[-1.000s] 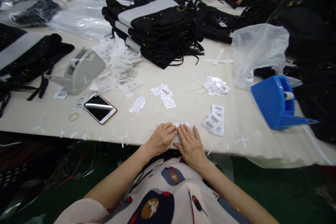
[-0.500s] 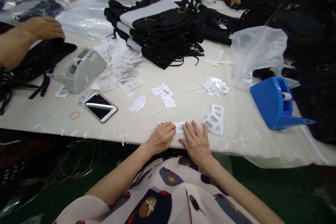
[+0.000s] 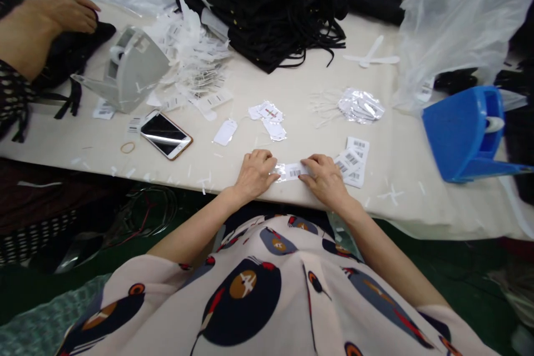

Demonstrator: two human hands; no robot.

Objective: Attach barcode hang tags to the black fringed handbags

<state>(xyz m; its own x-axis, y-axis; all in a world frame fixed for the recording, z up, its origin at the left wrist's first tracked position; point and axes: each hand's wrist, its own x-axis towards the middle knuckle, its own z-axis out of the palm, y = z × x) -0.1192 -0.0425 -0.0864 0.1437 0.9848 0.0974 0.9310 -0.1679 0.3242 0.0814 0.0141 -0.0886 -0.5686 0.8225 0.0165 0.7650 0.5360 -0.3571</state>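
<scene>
Head view, barcode label point(image 3: 295, 171), long axis sideways

A pale-covered table point(image 3: 400, 150) stands over a dark green floor point(image 3: 456, 264).

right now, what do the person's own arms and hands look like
The left hand and right hand are bare, with no gloves, watch or bracelet showing. The forearms are bare too, below short, pale pinkish sleeves printed with dark blue and orange shapes.
</scene>
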